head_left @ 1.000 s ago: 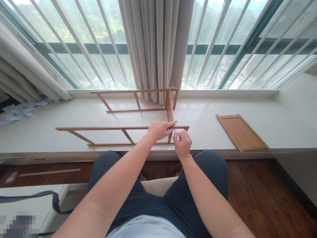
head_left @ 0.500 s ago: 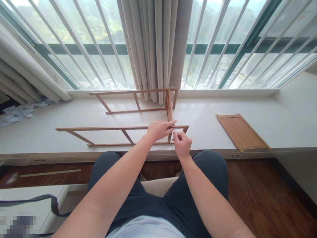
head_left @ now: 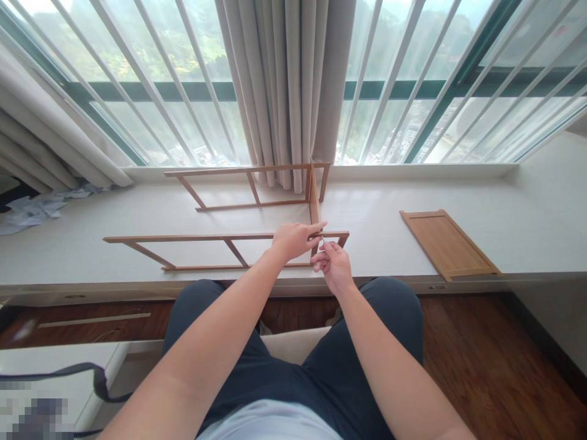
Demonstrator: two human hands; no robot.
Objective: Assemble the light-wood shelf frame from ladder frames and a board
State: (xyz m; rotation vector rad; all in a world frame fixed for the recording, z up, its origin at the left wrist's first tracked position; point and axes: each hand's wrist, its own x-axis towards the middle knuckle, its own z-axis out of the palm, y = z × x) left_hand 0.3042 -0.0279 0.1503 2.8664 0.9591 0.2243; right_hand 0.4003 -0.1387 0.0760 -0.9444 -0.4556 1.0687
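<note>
My left hand [head_left: 296, 239] is closed around the top rail of the near wooden ladder-like frame [head_left: 192, 238], close to where a wooden cross panel [head_left: 314, 198] meets it. The cross panel runs back to a matching far frame [head_left: 233, 171], and both frames stand on edge. Just below and right of the left hand, my right hand [head_left: 334, 263] pinches something thin between thumb and index finger, against the near frame's outer side at that joint. It is too small to name. The other right fingers are loosely curled.
A flat wooden panel [head_left: 447, 244] lies on the white window sill [head_left: 367, 226] at the right. Behind the frames hangs a grey curtain [head_left: 284, 91]. Crumpled paper [head_left: 34, 211] lies at far left. A white surface with a dark strap [head_left: 68, 368] is at lower left.
My right hand has turned, and its lower fingers have loosened from a tighter fist and now point left. The left hand and the frames have stayed in place.
</note>
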